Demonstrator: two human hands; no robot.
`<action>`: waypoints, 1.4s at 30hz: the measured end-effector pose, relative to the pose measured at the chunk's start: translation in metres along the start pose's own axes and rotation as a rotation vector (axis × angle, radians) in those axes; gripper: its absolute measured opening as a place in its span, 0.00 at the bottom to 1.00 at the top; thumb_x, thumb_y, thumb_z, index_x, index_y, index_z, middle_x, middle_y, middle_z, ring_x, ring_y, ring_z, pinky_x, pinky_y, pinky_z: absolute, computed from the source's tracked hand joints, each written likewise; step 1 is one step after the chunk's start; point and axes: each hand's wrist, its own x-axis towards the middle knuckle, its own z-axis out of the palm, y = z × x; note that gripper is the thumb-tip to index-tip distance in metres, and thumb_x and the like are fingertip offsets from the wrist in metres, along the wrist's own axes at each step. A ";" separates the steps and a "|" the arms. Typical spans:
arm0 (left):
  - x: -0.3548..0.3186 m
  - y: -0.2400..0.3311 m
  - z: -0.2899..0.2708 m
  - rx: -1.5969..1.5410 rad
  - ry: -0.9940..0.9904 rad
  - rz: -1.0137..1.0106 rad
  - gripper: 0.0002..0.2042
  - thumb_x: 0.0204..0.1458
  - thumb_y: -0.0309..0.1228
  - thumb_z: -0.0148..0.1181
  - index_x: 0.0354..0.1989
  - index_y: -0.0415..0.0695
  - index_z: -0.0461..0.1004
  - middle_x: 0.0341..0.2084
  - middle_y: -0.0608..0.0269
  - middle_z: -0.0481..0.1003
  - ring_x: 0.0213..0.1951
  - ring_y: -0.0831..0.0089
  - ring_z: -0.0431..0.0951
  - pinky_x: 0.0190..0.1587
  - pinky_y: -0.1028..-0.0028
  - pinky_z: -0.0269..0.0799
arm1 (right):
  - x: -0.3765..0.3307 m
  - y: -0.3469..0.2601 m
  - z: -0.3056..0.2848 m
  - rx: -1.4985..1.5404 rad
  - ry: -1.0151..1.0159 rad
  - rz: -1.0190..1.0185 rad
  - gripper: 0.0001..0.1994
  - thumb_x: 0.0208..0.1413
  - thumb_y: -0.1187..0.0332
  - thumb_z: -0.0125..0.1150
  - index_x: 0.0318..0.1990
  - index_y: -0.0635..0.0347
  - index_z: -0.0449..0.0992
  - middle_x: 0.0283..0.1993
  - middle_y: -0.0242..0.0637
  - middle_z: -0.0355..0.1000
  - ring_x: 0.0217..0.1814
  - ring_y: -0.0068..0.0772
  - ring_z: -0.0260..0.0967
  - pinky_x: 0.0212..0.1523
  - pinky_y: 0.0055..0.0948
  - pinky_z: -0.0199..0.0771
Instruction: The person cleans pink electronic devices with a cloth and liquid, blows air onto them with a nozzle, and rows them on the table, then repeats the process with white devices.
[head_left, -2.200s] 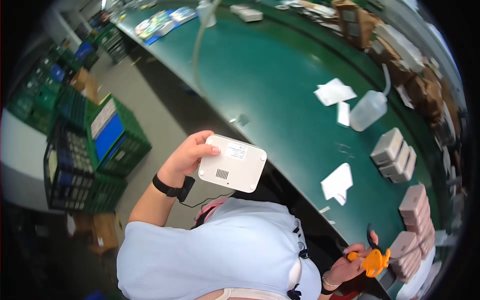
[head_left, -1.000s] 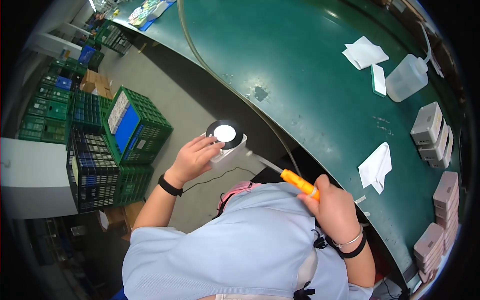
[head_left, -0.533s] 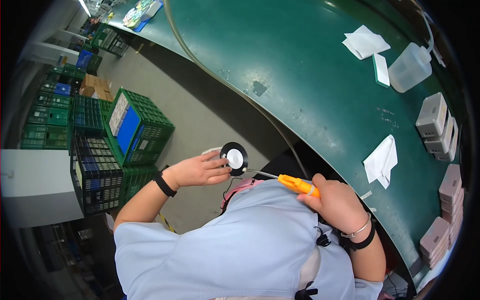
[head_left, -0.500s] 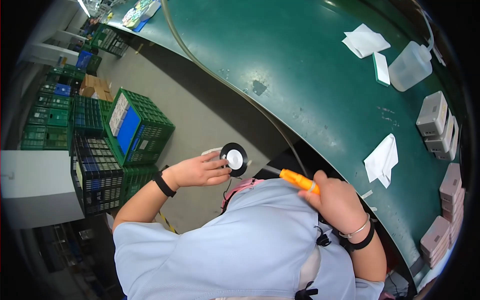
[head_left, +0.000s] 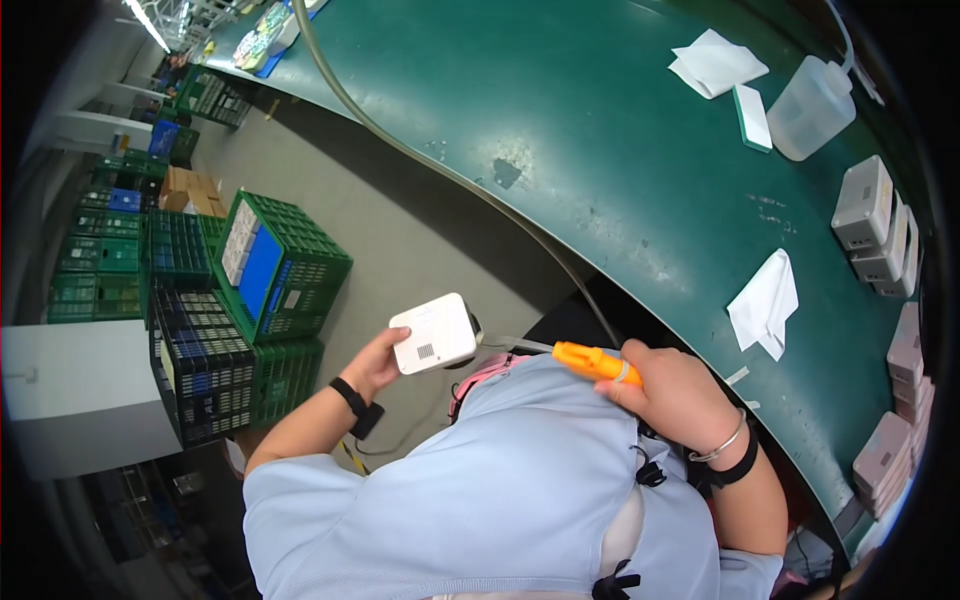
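While the person stands beside the long green work table (head_left: 600, 150), the left hand (head_left: 375, 362) grips a small white square plastic device (head_left: 434, 334) by its lower edge, its labelled flat face turned upward, with a dark round part peeking out behind its right side. Just to the right of it, the right hand (head_left: 672, 392) is closed around an orange-handled tool (head_left: 592, 362), whose pale tip points left toward the device and ends just beside it. Beyond the right hand, a folded white cloth (head_left: 765, 302) lies on the table, and farther off a row of grey-white boxes (head_left: 875, 225). Left of the left hand, stacked green plastic crates (head_left: 290, 265) stand on the floor.
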 end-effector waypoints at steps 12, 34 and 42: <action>-0.013 -0.040 0.078 -1.656 0.042 -0.196 0.20 0.50 0.31 0.63 0.52 0.40 0.74 0.50 0.51 0.71 0.51 0.59 0.72 0.48 0.67 0.82 | 0.000 0.002 0.012 -0.008 -0.053 -0.095 0.22 0.56 0.48 0.62 0.33 0.62 0.67 0.23 0.47 0.72 0.27 0.53 0.72 0.27 0.44 0.71; -0.060 0.077 0.146 1.490 0.261 1.556 0.33 0.31 0.22 0.70 0.54 0.40 0.71 0.43 0.52 0.72 0.48 0.55 0.74 0.51 0.64 0.74 | -0.115 0.010 -0.005 0.094 0.309 0.090 0.22 0.51 0.49 0.68 0.29 0.59 0.69 0.20 0.44 0.68 0.25 0.51 0.69 0.26 0.40 0.66; -0.033 0.147 0.239 1.083 -0.119 1.387 0.31 0.34 0.25 0.69 0.54 0.38 0.71 0.39 0.54 0.72 0.47 0.59 0.77 0.52 0.69 0.71 | -0.193 0.046 0.014 0.426 0.593 0.041 0.19 0.53 0.56 0.69 0.43 0.62 0.76 0.36 0.43 0.76 0.26 0.40 0.71 0.28 0.31 0.68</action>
